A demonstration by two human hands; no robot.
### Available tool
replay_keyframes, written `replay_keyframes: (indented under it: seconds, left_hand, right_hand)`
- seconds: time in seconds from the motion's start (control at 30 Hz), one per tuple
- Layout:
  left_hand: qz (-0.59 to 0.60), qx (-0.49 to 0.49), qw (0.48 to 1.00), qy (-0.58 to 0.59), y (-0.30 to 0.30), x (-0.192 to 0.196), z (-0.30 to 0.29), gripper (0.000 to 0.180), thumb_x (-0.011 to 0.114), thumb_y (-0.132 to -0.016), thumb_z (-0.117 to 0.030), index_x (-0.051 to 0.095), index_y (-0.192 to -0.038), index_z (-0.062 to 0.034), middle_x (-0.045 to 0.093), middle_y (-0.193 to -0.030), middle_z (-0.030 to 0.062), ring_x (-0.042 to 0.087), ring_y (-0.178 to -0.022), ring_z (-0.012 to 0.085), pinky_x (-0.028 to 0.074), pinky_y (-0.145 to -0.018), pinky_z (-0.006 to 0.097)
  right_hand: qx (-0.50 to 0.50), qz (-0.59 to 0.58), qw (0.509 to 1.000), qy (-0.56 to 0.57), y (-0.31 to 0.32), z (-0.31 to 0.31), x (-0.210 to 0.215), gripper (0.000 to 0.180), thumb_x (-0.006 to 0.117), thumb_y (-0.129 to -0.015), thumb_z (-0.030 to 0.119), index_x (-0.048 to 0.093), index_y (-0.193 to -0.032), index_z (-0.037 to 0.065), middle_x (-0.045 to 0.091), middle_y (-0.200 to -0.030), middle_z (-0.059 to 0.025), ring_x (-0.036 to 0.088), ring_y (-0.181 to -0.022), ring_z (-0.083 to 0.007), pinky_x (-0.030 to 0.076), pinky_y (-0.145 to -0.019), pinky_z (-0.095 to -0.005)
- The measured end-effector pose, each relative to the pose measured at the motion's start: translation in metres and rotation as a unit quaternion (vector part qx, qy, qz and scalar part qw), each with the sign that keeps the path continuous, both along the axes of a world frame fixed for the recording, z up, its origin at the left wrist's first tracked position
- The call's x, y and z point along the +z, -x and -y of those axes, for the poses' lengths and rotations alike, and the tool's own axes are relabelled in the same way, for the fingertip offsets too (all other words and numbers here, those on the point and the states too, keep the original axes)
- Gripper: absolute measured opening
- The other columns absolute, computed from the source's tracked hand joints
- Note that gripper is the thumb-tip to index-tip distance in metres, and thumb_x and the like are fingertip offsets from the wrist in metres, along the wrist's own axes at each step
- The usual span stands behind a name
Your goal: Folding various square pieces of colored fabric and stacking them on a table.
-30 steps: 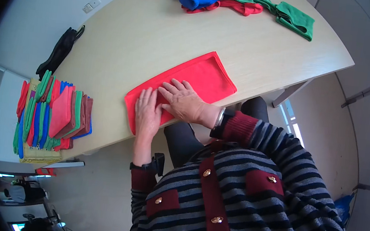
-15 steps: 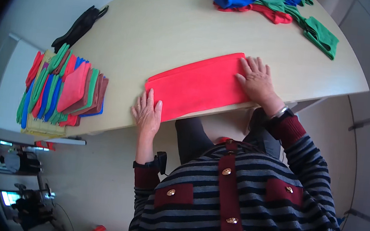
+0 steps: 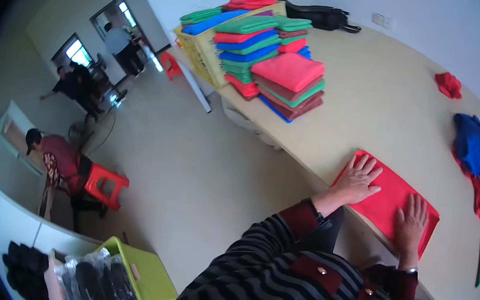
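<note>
Red cloth (image 3: 388, 199) lying flat at table edge (image 3: 377, 107), right of centre frame; left hand (image 3: 360, 180) and right hand (image 3: 411, 222), 2 open palms, press on it, gripping nothing.

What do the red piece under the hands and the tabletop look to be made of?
Red cloth: soft matte fabric, likely microfibre or fleece; it lies limp and flat under the left hand and right hand, no shine. Table: smooth pale wood-look surface, probably laminate, with a faint sheen.

head cam | worn on head | faces down-forward over table (image 3: 377, 107) edge | near | fisheye
</note>
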State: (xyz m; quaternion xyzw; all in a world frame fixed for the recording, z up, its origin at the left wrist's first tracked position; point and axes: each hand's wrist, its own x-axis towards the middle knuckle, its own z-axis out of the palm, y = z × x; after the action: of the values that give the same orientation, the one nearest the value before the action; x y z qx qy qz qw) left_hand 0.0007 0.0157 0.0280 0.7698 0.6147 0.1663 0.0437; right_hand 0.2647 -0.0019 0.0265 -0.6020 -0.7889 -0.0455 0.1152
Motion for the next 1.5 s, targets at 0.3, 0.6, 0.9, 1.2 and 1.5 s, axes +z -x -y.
replay_keyframes:
  seconds: [0.3,0.6,0.9,1.2,1.5]
  left_hand:
    - [0.052,0.128,0.988,-0.063,0.017,-0.002,-0.001,0.071,0.059,-0.094,-0.046,0.039,-0.149,-0.0045,0.046,-0.144,0.0167,0.039,-0.136,0.0335,0.031,-0.112,0.050]
    - [0.119,0.201,0.972,0.024,0.003,0.029,0.016,0.067,0.066,-0.092,-0.032,0.041,-0.146,-0.0010,0.050,-0.138,0.0200,0.048,-0.127,0.0347,0.034,-0.110,0.049]
    - [0.042,0.032,0.996,-0.077,-0.051,-0.030,0.020,0.058,0.057,-0.097,-0.026,0.043,-0.145,0.0019,0.035,-0.155,0.0237,0.029,-0.148,0.0360,0.016,-0.122,0.052]
    - [0.080,-0.001,0.991,-0.103,-0.034,-0.011,0.037,0.049,0.059,-0.095,-0.024,0.050,-0.137,0.0001,0.041,-0.149,0.0213,0.036,-0.142,0.0363,0.022,-0.119,0.053]
    - [0.121,-0.195,0.956,-0.181,-0.028,0.010,0.077,0.027,0.068,-0.082,-0.019,0.063,-0.105,-0.0049,0.057,-0.111,0.0105,0.054,-0.109,0.0281,0.043,-0.099,0.044]
  right_hand:
    - [-0.080,-0.041,0.996,0.018,-0.060,-0.006,-0.010,0.057,0.047,-0.103,0.037,0.036,-0.154,0.012,0.034,-0.160,-0.0103,0.026,-0.150,-0.0326,0.020,-0.121,-0.0501]
    - [-0.132,0.057,0.990,-0.006,-0.055,0.006,0.008,0.061,0.049,-0.102,0.034,0.033,-0.154,0.007,0.033,-0.160,-0.0127,0.027,-0.149,-0.0336,0.022,-0.120,-0.0499]
    - [0.110,-0.073,0.991,0.030,0.071,0.019,0.015,0.058,0.053,-0.099,0.026,0.039,-0.151,0.006,0.036,-0.158,-0.0132,0.028,-0.148,-0.0342,0.021,-0.121,-0.0509]
    - [0.048,-0.045,0.998,0.000,0.016,0.043,0.003,0.055,0.055,-0.097,0.021,0.042,-0.149,0.008,0.037,-0.157,-0.0145,0.027,-0.148,-0.0349,0.022,-0.121,-0.0498]
    - [0.139,-0.150,0.978,-0.036,-0.002,0.080,0.023,0.046,0.066,-0.081,0.001,0.058,-0.126,0.003,0.055,-0.133,-0.0176,0.051,-0.124,-0.0385,0.042,-0.104,-0.0473]
